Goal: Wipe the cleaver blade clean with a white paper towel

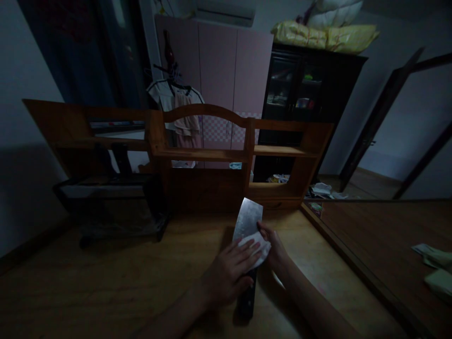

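A cleaver with a broad steel blade and a dark handle lies flat on the wooden desk, blade pointing away from me. My left hand rests flat over the lower blade, fingers stretched onto a white tissue. My right hand grips that tissue against the blade's right edge, fingers curled around it.
A wooden shelf unit stands along the desk's far edge. A dark keyboard-like stand sits at the left. A second wooden surface at the right carries pale cloths. Behind are a pink wardrobe and a dark cabinet.
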Tool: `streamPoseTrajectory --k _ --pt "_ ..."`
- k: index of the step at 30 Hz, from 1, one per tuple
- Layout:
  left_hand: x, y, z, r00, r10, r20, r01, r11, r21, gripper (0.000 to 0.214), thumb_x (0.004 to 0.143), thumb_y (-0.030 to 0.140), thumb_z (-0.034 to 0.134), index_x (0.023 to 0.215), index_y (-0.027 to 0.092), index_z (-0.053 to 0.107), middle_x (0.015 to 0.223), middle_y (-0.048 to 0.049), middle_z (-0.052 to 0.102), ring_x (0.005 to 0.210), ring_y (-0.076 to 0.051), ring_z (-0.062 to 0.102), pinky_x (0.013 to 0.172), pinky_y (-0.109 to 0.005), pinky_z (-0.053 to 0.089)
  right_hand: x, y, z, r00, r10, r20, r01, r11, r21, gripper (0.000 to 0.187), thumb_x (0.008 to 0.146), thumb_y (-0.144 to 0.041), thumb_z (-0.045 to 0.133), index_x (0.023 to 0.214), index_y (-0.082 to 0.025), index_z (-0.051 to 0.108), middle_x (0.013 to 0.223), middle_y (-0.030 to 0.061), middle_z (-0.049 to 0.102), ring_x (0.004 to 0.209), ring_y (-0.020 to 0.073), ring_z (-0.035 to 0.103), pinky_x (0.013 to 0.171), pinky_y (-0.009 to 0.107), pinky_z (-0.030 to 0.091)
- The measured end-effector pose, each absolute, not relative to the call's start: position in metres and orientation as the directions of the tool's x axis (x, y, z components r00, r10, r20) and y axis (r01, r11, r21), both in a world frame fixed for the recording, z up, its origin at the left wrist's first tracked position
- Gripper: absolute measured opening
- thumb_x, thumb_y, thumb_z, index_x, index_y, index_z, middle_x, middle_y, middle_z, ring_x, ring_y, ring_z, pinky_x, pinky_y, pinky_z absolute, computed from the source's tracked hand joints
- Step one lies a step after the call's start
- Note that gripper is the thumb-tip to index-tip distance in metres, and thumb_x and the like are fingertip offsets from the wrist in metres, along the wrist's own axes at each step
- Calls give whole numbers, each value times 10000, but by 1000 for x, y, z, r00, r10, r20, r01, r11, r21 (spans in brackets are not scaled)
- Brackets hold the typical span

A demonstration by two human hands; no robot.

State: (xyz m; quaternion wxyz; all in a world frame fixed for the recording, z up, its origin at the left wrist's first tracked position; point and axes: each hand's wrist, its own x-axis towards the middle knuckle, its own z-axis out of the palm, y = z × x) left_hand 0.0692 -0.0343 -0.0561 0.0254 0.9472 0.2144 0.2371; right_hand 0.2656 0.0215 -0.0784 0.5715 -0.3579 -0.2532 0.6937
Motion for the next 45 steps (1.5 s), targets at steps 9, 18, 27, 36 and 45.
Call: streamPoseTrajectory --k 9,18,27,36,45 --pt "72 -29 -60 814 442 377 424 -896 135 463 1015 385 328 1451 243 385 1500 -36 418 1424 -198 320 1185 -498 266 264 26 -84 -151 934 -323 -621 -344 -705 180 806 -326 670 845 -150 677 716 67 717 564 201 666 547 290 537" --pt "69 -25 -66 648 542 535 596 -799 88 400 995 323 392 1362 211 508 1449 -43 492 1387 -227 389 1183 -513 280 265 28 -84 -183 952 -245 -680 -302 -668 215 868 -282 622 928 -91 702 815 109 744 673 207 699 690 291 568" --pt "63 -26 -64 674 453 584 533 -845 40 558 1001 374 333 1506 141 279 1574 -92 262 1464 -238 209 1194 -476 256 263 25 -79 -230 954 -191 -699 -298 -650 250 889 -275 574 977 -82 707 854 107 749 716 212 707 723 297 569" --pt "68 -19 -76 667 494 557 572 -819 42 427 992 302 391 1376 146 493 1449 -89 486 1381 -210 399 1155 -431 358 264 23 -78 -229 957 -177 -678 -287 -677 250 884 -312 590 936 -98 709 838 95 746 706 199 701 703 280 560" --pt "58 -18 -73 508 549 664 671 -735 94 547 987 256 368 1513 149 265 1561 -93 294 1463 -242 212 1177 -493 293 263 25 -73 -174 967 -186 -697 -254 -671 198 879 -247 606 984 -102 690 874 96 753 744 198 709 745 289 567"
